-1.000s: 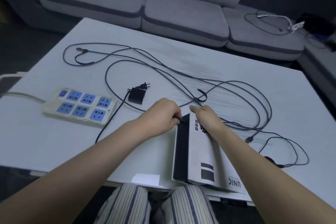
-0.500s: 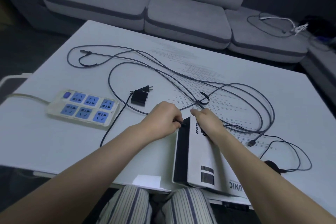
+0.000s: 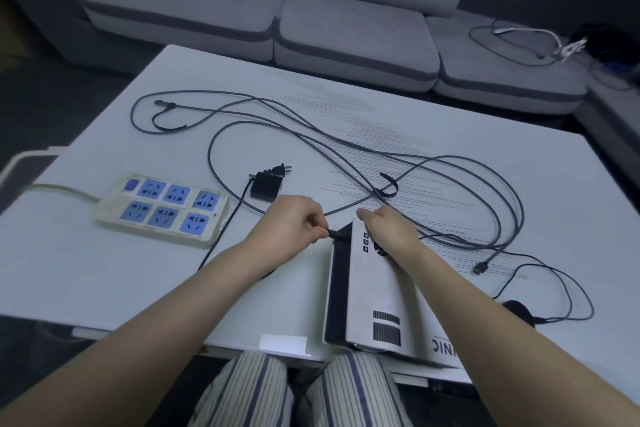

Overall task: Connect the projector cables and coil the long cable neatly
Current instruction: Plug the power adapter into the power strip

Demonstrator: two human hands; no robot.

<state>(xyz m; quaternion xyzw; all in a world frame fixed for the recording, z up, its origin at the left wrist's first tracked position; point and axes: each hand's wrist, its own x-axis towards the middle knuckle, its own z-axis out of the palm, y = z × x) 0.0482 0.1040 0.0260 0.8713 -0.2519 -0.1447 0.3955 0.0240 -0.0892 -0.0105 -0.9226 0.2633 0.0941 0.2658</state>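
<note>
One white projector [image 3: 377, 291] sat at the table's [image 3: 104, 270] near edge — lettering "NIC" legible. One six-socket power strip [image 3: 162, 210] lay left. One long grey cable [image 3: 346, 149] sprawled loose beyond. Your left hand [image 3: 291, 229] pinched a black plug [image 3: 336, 235] at the projector's dark side; your right hand [image 3: 391, 232] pressed its top, fingers relaxed.

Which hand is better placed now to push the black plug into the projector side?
Left. The left hand already pinches the plug right at the dark side of the projector. The right hand rests on top, likely steadying it.
</note>
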